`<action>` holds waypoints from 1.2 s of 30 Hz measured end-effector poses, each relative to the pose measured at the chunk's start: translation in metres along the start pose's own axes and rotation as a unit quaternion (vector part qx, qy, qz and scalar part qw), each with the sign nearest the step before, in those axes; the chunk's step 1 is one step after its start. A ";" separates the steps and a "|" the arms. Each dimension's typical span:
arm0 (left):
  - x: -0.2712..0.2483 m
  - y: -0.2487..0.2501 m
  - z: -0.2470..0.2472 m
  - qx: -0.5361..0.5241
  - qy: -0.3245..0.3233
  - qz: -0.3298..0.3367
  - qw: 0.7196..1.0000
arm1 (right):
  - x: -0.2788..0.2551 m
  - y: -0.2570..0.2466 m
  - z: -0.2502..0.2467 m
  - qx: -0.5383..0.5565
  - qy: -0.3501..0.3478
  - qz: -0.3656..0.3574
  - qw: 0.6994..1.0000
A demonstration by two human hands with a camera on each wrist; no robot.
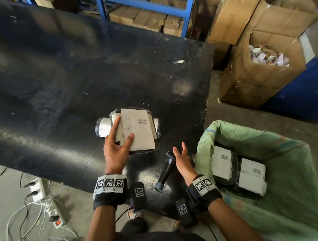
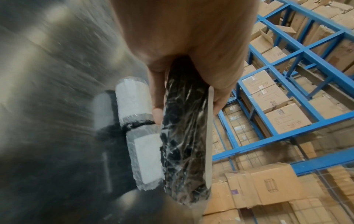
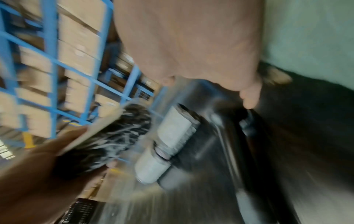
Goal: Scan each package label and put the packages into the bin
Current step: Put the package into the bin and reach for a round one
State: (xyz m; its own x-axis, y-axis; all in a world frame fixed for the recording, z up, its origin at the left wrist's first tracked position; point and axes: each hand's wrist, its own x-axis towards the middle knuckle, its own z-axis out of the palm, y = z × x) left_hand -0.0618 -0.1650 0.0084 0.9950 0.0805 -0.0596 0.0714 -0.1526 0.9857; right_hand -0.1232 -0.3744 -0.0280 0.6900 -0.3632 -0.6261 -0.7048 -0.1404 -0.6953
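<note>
A package (image 1: 139,130) in black wrap with a white barcode label sits on the black table (image 1: 56,81). My left hand (image 1: 123,128) grips its near left corner, thumb on the label and fingers along the side; the left wrist view shows the package (image 2: 184,144) pinched between thumb and fingers of that hand (image 2: 187,109). A second, white-labelled package (image 1: 103,126) (image 2: 138,136) lies partly under it on the left. My right hand (image 1: 179,147) is open and holds nothing, just right of the black handheld scanner (image 1: 165,169) lying on the table. The right wrist view is blurred.
The green-lined bin (image 1: 269,136) stands right of the table with two labelled packages (image 1: 222,163) (image 1: 252,175) inside. Cardboard boxes (image 1: 260,70), one with paper scraps, and a blue rack (image 1: 145,5) stand behind. A power strip and cables (image 1: 38,192) lie on the floor at left.
</note>
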 end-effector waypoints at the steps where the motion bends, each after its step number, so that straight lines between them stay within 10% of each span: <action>1: 0.000 0.003 0.006 -0.023 -0.012 -0.004 1.000 | -0.008 -0.011 -0.008 0.016 -0.005 -0.061 0.998; 9: -0.023 0.037 0.066 -0.148 -0.109 -0.029 0.983 | -0.034 -0.044 -0.058 0.070 -0.050 -0.279 0.956; 19: -0.071 0.059 0.162 -0.190 -0.190 -0.035 0.963 | -0.044 0.015 -0.138 0.016 0.120 -0.355 0.927; 30: -0.118 0.037 0.244 0.098 -0.325 0.099 0.935 | -0.058 0.086 -0.249 0.064 0.089 -0.279 0.954; 36: -0.135 0.009 0.259 0.367 -0.262 0.174 0.876 | -0.031 0.122 -0.310 -0.024 0.045 -0.122 0.991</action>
State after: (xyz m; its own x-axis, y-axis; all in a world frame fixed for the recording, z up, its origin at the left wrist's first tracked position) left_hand -0.1773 -0.4318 -0.0155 0.8475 -0.5300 -0.0290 -0.4078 -0.6852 0.6035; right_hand -0.2818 -0.6656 0.0165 0.8247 -0.3936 -0.4060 -0.5277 -0.2777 -0.8027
